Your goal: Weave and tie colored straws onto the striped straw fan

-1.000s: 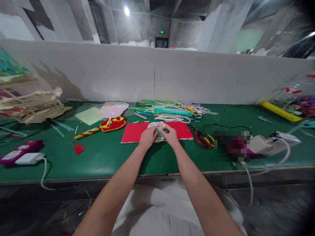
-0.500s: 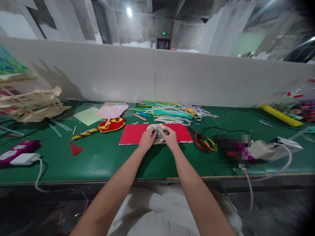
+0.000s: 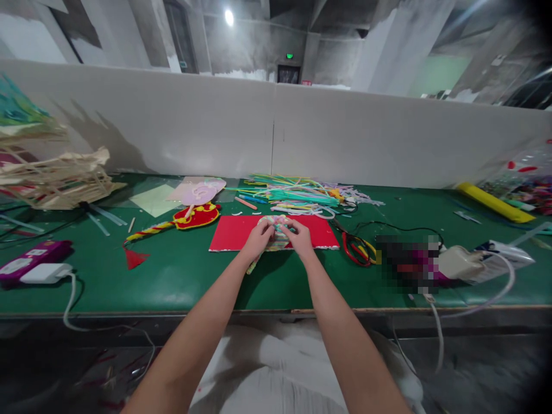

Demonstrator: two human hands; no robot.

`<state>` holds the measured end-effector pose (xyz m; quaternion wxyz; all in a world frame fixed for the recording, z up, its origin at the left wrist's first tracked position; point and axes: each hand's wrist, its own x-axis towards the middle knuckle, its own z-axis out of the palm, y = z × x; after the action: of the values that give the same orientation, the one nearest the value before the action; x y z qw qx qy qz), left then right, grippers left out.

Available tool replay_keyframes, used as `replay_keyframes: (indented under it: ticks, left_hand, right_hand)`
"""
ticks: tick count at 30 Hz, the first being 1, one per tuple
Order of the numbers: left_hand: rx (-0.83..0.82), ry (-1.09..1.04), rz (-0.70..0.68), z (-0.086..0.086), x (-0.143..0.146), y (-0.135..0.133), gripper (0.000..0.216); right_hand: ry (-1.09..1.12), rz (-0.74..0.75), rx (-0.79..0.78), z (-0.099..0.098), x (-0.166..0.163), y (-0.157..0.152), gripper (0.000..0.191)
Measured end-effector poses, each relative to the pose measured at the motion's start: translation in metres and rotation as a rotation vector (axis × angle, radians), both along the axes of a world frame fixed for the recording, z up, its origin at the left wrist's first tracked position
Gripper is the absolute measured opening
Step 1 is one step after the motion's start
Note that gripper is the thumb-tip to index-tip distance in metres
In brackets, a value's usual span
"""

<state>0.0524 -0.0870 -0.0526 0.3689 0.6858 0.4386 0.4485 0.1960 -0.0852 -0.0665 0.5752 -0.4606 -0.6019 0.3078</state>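
My left hand (image 3: 257,238) and my right hand (image 3: 299,237) meet over a red sheet (image 3: 233,233) on the green table (image 3: 181,276). Between them they pinch a small round striped craft piece (image 3: 277,230) in pastel colours. Both hands have their fingers closed on it. A thin striped strip (image 3: 253,265) hangs down from below my left hand onto the green surface.
A pile of coloured strips (image 3: 297,195) lies behind the red sheet. A red and yellow tasselled ornament (image 3: 190,218) and a pink fan (image 3: 200,191) lie to the left, red scissors (image 3: 356,248) to the right. A white wall panel (image 3: 276,132) backs the table. Chargers and cables sit at both ends.
The craft piece has been lifted and turned a little between my fingers, and a striped strip now shows hanging below my left hand. Both hands stay in the same spot.
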Motion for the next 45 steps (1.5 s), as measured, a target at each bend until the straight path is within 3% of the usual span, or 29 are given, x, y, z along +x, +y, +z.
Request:
replay_keyframes:
  ticks: [24,36,45]
  left_hand:
    - [-0.057,-0.066,-0.143,-0.002,-0.005,0.001,0.022]
    - [0.002,-0.027,-0.214,-0.001,-0.011,0.004,0.021]
    - [0.137,0.122,-0.11,0.008,-0.013,-0.001,0.018]
  right_hand:
    - [-0.146,0.006,0.17,-0.001,0.002,-0.002,0.022]
    - [-0.118,0.041,0.15,-0.001,0.001,-0.002,0.021]
    - [-0.066,0.075,0.042,-0.001,0.001,-0.001,0.025]
